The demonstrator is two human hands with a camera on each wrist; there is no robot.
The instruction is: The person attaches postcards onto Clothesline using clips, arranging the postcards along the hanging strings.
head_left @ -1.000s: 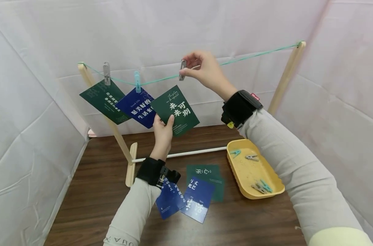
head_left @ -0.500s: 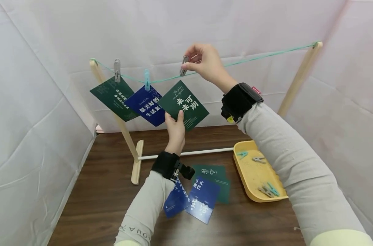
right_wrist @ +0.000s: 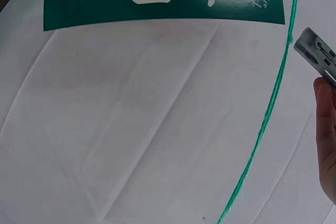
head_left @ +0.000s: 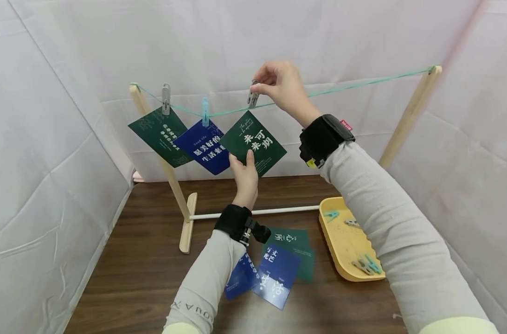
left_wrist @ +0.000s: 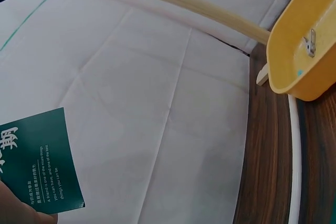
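white creased fabric walls (head_left: 220, 41) around a dark brown wood-grain table (head_left: 144, 287). on the table, a stand of pale wooden posts (head_left: 409, 116), joined low by a thin white rod (head_left: 286, 210) and high by a thin green cord (head_left: 362, 85). at right, a yellow plastic tray (head_left: 345, 241). black bands and light grey sleeves on both arms, with dark, partly legible lettering on the left one.

right hand (head_left: 288, 90) just above the cord, thumb and forefinger clamped on a grey plastic clothespin (head_left: 253, 97). left hand (head_left: 246, 181) lower, thumb across the front of a glossy dark green paper card (head_left: 255, 139), clamped on its lower edge. card tilted like a diamond, top corner just below the cord; cannot tell if touching.

already pegged at left: a dark green card with pale characters (head_left: 161, 137) and a royal blue card (head_left: 205, 147), under a grey clip (head_left: 166, 99) and a light blue clip (head_left: 205, 111).

flat on the table: overlapping blue and green cards (head_left: 278, 260). in the tray: small teal and grey pegs (head_left: 362, 266).

on the held card, large white "未来可期", script with "future", and tiny "a friend is one of the nicest things you can have". on the blue pegged card, "good life".
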